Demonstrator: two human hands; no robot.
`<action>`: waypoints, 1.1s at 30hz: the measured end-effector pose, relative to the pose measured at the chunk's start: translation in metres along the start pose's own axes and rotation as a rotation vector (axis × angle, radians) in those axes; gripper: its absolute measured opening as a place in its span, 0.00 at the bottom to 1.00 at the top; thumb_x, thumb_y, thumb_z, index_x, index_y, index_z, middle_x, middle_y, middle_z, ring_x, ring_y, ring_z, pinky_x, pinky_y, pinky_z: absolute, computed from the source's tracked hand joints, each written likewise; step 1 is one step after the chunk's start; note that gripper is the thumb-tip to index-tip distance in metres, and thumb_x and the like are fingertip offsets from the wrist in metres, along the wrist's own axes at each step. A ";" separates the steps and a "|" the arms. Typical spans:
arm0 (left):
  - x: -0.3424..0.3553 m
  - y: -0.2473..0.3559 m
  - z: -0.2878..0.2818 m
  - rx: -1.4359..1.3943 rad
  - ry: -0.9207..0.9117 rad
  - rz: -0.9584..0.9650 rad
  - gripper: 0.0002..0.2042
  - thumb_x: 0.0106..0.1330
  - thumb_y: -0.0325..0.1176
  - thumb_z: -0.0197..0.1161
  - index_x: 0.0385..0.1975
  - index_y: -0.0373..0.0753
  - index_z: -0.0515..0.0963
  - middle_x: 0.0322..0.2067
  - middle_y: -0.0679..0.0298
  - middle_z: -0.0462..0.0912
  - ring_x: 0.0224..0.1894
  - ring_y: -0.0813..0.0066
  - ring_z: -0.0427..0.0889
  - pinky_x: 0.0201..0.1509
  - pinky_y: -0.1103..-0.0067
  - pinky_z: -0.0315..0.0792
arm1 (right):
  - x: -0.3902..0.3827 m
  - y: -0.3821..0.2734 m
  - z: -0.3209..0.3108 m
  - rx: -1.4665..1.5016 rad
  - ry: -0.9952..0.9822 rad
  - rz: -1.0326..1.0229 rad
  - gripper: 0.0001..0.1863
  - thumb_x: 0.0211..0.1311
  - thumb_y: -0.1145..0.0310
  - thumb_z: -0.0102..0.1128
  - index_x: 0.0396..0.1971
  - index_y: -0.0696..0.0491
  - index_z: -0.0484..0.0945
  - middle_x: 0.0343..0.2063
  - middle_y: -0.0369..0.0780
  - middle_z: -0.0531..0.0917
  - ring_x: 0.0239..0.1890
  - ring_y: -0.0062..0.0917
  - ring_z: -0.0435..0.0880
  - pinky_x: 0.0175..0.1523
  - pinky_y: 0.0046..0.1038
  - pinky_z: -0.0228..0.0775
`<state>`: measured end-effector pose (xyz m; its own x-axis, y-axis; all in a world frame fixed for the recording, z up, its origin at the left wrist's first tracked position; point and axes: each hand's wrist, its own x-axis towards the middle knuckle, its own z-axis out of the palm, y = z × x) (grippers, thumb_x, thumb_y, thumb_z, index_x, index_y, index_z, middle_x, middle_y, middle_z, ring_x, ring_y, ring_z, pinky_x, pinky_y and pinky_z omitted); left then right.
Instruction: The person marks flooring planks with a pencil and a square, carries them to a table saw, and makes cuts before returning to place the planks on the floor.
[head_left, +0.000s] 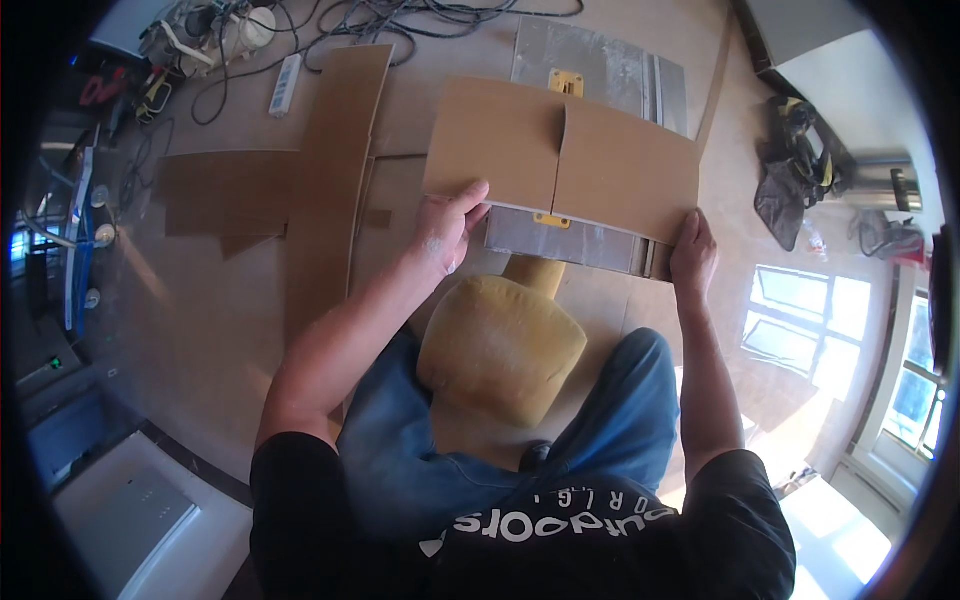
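A brown cardboard box with its two top flaps folded flat lies on the floor in front of me. A silvery item with a yellow tab shows under the flaps' near edge. My left hand grips the near left corner of the left flap, thumb on top. My right hand holds the near right corner, fingers against the box side. A yellow cushion lies between my knees, just below the box.
Flat cardboard strips lie crossed on the floor to the left. Another silvery panel sits behind the box. Cables and tools crowd the upper left. A dark bag and metal cylinder are at right.
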<state>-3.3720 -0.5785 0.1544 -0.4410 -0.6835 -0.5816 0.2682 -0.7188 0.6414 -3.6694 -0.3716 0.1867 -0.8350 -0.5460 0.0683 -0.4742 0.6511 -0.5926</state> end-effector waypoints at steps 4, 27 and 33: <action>-0.002 -0.004 -0.002 -0.010 -0.002 0.016 0.13 0.64 0.28 0.70 0.47 0.43 0.80 0.47 0.70 0.82 0.47 0.80 0.81 0.49 0.82 0.77 | -0.007 0.000 -0.001 0.003 0.011 0.015 0.24 0.77 0.52 0.41 0.53 0.54 0.79 0.43 0.55 0.84 0.48 0.51 0.83 0.52 0.42 0.73; -0.030 -0.013 -0.045 -0.074 -0.035 -0.121 0.09 0.65 0.28 0.70 0.44 0.44 0.82 0.44 0.69 0.84 0.48 0.78 0.82 0.53 0.75 0.78 | 0.000 0.069 0.030 0.190 -0.135 -0.015 0.15 0.73 0.58 0.49 0.50 0.50 0.76 0.40 0.43 0.82 0.41 0.37 0.83 0.44 0.37 0.78; -0.056 0.028 -0.154 -0.146 0.077 0.110 0.07 0.66 0.30 0.70 0.41 0.41 0.82 0.45 0.65 0.85 0.50 0.76 0.81 0.56 0.72 0.76 | 0.005 0.165 -0.006 0.551 -0.024 0.093 0.26 0.73 0.50 0.55 0.57 0.58 0.76 0.51 0.44 0.81 0.47 0.37 0.82 0.47 0.37 0.79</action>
<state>-3.2080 -0.5797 0.1277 -0.3371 -0.7629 -0.5517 0.4352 -0.6459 0.6273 -3.7533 -0.2634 0.0940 -0.8566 -0.5156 -0.0193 -0.1771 0.3289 -0.9276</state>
